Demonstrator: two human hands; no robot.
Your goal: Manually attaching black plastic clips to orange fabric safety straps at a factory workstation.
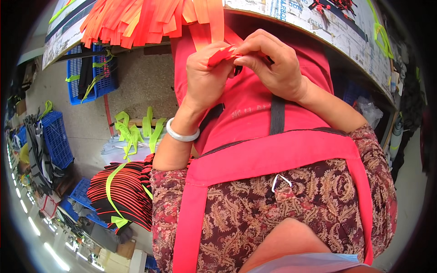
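Observation:
My left hand (205,75) is closed around a bright orange fabric strip (221,55), held over my lap just in front of the table edge. Thumb and forefinger of my right hand (277,63) pinch the strip's other end. Something small and black shows beneath the fingers, too hidden to name. A thick bunch of orange strips (136,22) hangs over the table's edge, left of my hands, and a few more strips hang down right behind my left hand.
The worktable (255,5) runs along the top, with red-and-black pieces (334,9) at its far right. A blue crate (102,73) stands under its left side. Left of me lie a stack of black-and-orange pieces (118,193) tied with yellow-green tape and another blue crate (57,139).

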